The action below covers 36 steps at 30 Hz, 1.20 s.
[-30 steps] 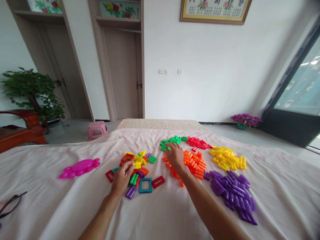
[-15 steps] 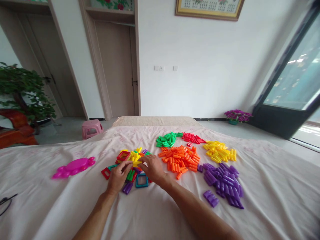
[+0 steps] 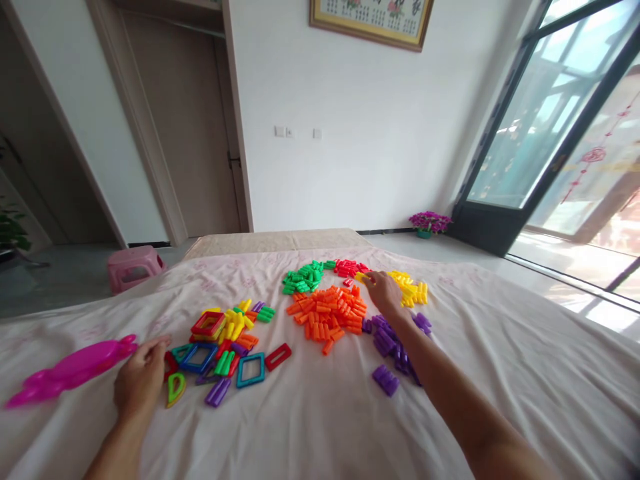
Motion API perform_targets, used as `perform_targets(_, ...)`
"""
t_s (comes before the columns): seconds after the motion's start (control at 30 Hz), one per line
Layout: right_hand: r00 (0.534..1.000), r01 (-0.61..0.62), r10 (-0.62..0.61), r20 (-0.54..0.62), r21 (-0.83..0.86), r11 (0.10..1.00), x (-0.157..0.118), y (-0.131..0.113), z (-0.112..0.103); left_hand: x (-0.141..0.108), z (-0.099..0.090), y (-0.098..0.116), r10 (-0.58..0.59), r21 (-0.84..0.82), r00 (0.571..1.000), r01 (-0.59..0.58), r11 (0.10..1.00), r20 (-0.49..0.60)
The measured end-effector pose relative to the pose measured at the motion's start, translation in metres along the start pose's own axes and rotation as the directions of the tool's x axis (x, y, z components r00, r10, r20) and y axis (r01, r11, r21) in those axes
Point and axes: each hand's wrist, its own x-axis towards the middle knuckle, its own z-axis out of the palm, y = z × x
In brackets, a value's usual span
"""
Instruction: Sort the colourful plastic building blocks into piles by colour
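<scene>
My right hand (image 3: 384,292) reaches over the back of the sorted piles, its fingers closed on a yellow piece (image 3: 363,277) between the red pile (image 3: 350,268) and the yellow pile (image 3: 411,289). Below it lie the orange pile (image 3: 330,312) and the purple pile (image 3: 393,339), partly covered by my forearm. The green pile (image 3: 304,277) is at the back left. My left hand (image 3: 143,373) rests with curled fingers beside the mixed pile, between the pink tray (image 3: 80,365) and a blue square frame (image 3: 199,358); nothing shows in it.
A pale cloth (image 3: 310,427) with folds covers the surface. Loose pieces include a teal square frame (image 3: 251,370), a red rectangle (image 3: 278,357) and a purple piece (image 3: 385,381). Beyond stand a pink stool (image 3: 135,267) and potted purple flowers (image 3: 430,223).
The hands have parted: my right hand moved right to the yellow and red piles with a yellow piece, my left moved left off the mixed pile. The view has turned right.
</scene>
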Motion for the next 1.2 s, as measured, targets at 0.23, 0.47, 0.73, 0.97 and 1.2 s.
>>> perform_targets(0.23, 0.972, -0.224, 0.220, -0.079, -0.036, 0.974, 0.029, 0.040, -0.016, 0.001, 0.005, 0.004, -0.098, -0.035, 0.993, 0.100, 0.994, 0.068)
perform_targets(0.47, 0.953, 0.302, -0.303, -0.024, 0.207, 0.931, -0.016, -0.080, 0.012, -0.003, 0.000, 0.012, -0.065, -0.039, 0.995, 0.068, 0.997, 0.074)
perform_targets(0.73, 0.696, 0.612, -0.677, 0.239, 0.294, 0.734, -0.084, -0.222, 0.078, -0.003, -0.002, 0.018, -0.043, 0.028, 0.986, 0.039, 0.999, 0.163)
perform_targets(0.97, 0.622, 0.628, -0.697, 0.358, 0.303, 0.716, -0.074, -0.270, 0.128, -0.004, -0.004, 0.022, -0.046, 0.058, 0.986, 0.037, 0.998, 0.163)
perform_targets(1.2, 0.666, 0.552, -0.628, 0.403, 0.299, 0.778, -0.069, -0.269, 0.140, -0.004, -0.002, 0.021, -0.014, 0.048, 0.990, 0.007, 0.999, 0.142)
